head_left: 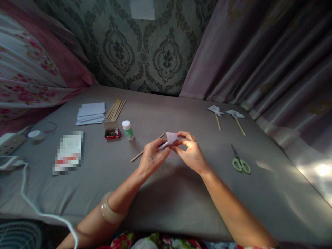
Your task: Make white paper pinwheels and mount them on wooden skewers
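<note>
Between my two hands is a white paper pinwheel point(171, 137), partly folded, with one pointed flap standing up. My left hand point(155, 154) pinches its left side, and my right hand point(188, 150) grips the right side with fingers bent round the paper. Fingers hide much of its centre. A wooden stick point(137, 156) lies on the cloth-covered surface, passing behind my left hand. Farther right, two finished-looking paper pinwheels on sticks, a left one point(215, 110) and a right one point(235, 114), lie flat.
Green-handled scissors point(241, 165) lie at right. To the left are a white-capped bottle point(128, 130), a small open box of metal pins point(112, 133), a bundle of sticks point(115, 110), stacked white paper point(91, 113), a blurred packet point(68, 152) and a white cable point(38, 211).
</note>
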{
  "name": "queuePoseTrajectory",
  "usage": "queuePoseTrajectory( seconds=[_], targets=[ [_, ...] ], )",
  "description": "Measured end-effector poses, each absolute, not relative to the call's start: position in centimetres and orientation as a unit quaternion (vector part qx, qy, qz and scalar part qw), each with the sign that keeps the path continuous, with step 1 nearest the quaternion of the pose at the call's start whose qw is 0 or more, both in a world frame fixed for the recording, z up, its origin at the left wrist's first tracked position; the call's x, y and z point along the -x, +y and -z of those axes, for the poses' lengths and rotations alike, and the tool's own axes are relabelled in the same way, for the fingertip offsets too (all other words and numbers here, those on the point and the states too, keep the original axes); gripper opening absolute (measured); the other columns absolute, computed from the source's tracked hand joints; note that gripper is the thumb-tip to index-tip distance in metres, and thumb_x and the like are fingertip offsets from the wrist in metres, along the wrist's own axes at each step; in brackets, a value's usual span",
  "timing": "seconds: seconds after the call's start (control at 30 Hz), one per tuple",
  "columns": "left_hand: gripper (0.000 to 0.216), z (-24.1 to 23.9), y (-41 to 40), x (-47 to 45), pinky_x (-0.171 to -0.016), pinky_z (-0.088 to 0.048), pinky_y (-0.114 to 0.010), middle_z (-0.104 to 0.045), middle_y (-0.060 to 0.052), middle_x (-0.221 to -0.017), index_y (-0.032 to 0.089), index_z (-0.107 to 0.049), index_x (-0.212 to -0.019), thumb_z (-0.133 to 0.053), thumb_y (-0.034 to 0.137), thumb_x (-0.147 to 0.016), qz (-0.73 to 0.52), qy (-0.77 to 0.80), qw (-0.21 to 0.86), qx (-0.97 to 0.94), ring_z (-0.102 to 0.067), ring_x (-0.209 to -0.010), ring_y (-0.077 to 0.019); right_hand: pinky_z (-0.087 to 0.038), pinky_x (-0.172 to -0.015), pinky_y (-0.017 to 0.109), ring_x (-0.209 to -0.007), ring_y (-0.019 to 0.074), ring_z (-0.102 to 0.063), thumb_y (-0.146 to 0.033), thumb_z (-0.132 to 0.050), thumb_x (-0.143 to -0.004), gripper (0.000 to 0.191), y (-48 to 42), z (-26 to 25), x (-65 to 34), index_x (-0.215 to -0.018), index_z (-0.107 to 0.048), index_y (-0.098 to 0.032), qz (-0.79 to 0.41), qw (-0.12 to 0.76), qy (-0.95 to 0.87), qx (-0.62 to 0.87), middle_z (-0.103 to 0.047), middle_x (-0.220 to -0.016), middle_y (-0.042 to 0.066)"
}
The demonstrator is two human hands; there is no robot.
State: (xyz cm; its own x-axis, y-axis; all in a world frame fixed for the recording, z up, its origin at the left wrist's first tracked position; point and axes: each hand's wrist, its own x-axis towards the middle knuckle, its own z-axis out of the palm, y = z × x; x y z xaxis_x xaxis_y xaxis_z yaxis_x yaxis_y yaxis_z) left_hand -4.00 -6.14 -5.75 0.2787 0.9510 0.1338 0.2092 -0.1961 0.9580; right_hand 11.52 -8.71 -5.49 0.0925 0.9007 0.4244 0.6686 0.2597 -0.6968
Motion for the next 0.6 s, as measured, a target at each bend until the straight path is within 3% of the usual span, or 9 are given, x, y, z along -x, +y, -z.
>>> queuePoseTrajectory(
  seconds=[0.13,0.3,0.37,0.47,0.6],
  targets=[
    [0.027,6.2,-5.9,3.9,-0.061,-0.04,-0.02,-0.066,-0.002,-0.074,0.012,-0.071,-0.09,-0.054,0.025,-0.074,-0.394,0.439,0.442,-0.675,-0.055,-0.066,-0.0133,-0.04,-0.1,0.041,-0.111,0.0237,-0.054,-0.031,-0.071,-0.077,0.011,-8.6,6.1,-11.7,-0.079,-0.065,-0.022,-0.122,0.453,-0.656,0.592,-0.063,-0.109,0.008],
    [0.029,6.4,-5.8,3.8,-0.061,-0.04,-0.021,-0.066,-0.002,-0.075,0.011,-0.071,-0.091,-0.053,0.025,-0.073,-0.378,0.442,0.444,-0.682,-0.055,-0.066,-0.013,-0.033,-0.106,0.047,-0.125,0.027,-0.047,-0.032,-0.073,-0.075,0.04,-8.5,6.5,-12.1,-0.112,-0.059,-0.024,-0.081,0.45,-0.672,0.583,-0.06,-0.124,0.01],
    [0.029,6.4,-5.8,3.7,-0.06,-0.039,-0.02,-0.065,-0.002,-0.074,0.012,-0.072,-0.091,-0.053,0.025,-0.073,-0.373,0.439,0.444,-0.686,-0.054,-0.065,-0.0125,-0.029,-0.109,0.047,-0.128,0.0275,-0.043,-0.031,-0.071,-0.076,0.032,-8.6,6.5,-12.3,-0.107,-0.063,-0.024,-0.071,0.432,-0.688,0.578,-0.06,-0.125,0.009],
    [0.031,6.4,-5.9,3.7,-0.055,-0.037,-0.019,-0.064,-0.001,-0.072,0.011,-0.072,-0.093,-0.053,0.025,-0.073,-0.358,0.438,0.456,-0.688,-0.051,-0.061,-0.0112,-0.033,-0.104,0.044,-0.118,0.0257,-0.051,-0.031,-0.069,-0.078,0.011,-8.8,6.4,-12.6,-0.086,-0.068,-0.023,-0.091,0.41,-0.701,0.577,-0.065,-0.116,0.007],
    [0.032,6.5,-5.7,3.8,-0.051,-0.033,-0.018,-0.06,0.001,-0.068,0.011,-0.071,-0.095,-0.053,0.026,-0.073,-0.327,0.435,0.466,-0.697,-0.046,-0.056,-0.0094,-0.039,-0.094,0.038,-0.098,0.0212,-0.059,-0.031,-0.071,-0.078,0.007,-8.9,6.4,-12.9,-0.079,-0.069,-0.023,-0.133,0.399,-0.697,0.581,-0.071,-0.095,0.004]
  ],
)
